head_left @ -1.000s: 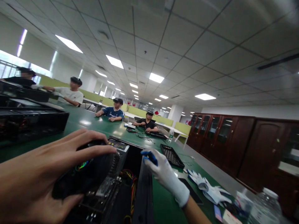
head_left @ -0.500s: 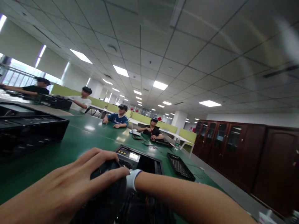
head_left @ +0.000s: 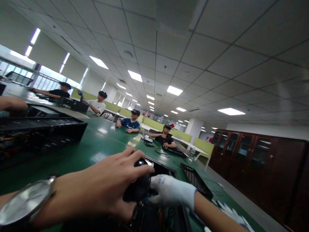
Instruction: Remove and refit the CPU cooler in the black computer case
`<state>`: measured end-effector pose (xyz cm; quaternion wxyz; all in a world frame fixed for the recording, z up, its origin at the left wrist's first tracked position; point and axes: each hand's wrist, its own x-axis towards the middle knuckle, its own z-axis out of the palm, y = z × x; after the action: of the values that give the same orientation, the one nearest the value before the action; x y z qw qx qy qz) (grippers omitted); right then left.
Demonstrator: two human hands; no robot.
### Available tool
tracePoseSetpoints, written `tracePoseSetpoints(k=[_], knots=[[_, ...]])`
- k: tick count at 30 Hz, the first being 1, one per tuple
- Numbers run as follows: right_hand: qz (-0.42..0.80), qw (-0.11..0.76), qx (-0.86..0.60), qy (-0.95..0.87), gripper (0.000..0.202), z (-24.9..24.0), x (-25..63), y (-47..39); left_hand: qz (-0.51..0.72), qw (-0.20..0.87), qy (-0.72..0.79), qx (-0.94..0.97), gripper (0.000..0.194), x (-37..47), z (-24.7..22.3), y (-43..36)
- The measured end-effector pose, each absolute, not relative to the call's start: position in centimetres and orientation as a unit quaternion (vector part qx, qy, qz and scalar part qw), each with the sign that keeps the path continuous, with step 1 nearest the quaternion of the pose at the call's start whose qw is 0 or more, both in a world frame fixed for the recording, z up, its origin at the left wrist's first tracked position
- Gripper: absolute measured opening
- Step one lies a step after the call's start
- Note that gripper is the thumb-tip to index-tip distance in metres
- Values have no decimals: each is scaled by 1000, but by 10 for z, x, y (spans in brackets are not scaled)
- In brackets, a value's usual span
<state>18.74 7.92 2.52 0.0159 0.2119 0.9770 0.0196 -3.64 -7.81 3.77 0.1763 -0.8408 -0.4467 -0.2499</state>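
Item under inspection: a black rounded part (head_left: pixel 138 190), located above the open black computer case (head_left: pixel 184 214) directly in front of me. Its glossy curved side faces up; its exact type cannot be confirmed.

My left grip (head_left: pixel 112 182), bare, is clamped on this part, with fingers over the top and thumb on the lower side. A wristwatch (head_left: pixel 26 201) with a pale dial is on that wrist. My right grip (head_left: pixel 172 190), in a white glove with blue on the fingers, is at the right side of the part, over the case. Its fingers are bent, but their tips are partly hidden, so I cannot tell whether they are closed on anything.

Inside the case, red and yellow wires (head_left: pixel 160 215) are visible, dimly lit. To the right of the case, a black perforated panel (head_left: pixel 196 180) lies on the green tabletop (head_left: pixel 96 153); nearer me is a white-and-blue work glove (head_left: pixel 233 212).

At left stands a second black computer case (head_left: pixel 60 130), open, with another person's forearm (head_left: pixel 12 105) above it. Across the tabletop sit a person in a blue shirt (head_left: pixel 130 124) and a person in a black shirt (head_left: pixel 165 138), the latter near a clear bottle (head_left: pixel 192 154). Dark wooden cabinets (head_left: pixel 260 161) line the right side.
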Motion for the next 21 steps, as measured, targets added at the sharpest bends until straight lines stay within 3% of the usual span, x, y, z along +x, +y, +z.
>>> tracePoseSetpoints(k=[4,7,10,13,16,19,21], knots=[[-69,-334,276,899,26,6,276,91,-173,196,-431,-864,84,-22,45,-41],[-65,-484,392,780,40,-45,331,109,-106,186,-419,-882,83,-11,36,-10],[-80,-503,458,729,43,-107,363,126,-51,182,-403,-895,84,-3,21,24],[-104,-436,439,778,35,-151,373,134,6,171,-410,-896,87,-1,7,53],[-126,-347,405,836,28,-169,373,134,27,170,-431,-886,75,1,5,55],[-154,-341,410,832,28,-172,370,132,-38,161,-433,-886,54,12,14,18],[-176,-333,408,832,28,-170,369,130,-99,136,-429,-887,50,21,17,-19]])
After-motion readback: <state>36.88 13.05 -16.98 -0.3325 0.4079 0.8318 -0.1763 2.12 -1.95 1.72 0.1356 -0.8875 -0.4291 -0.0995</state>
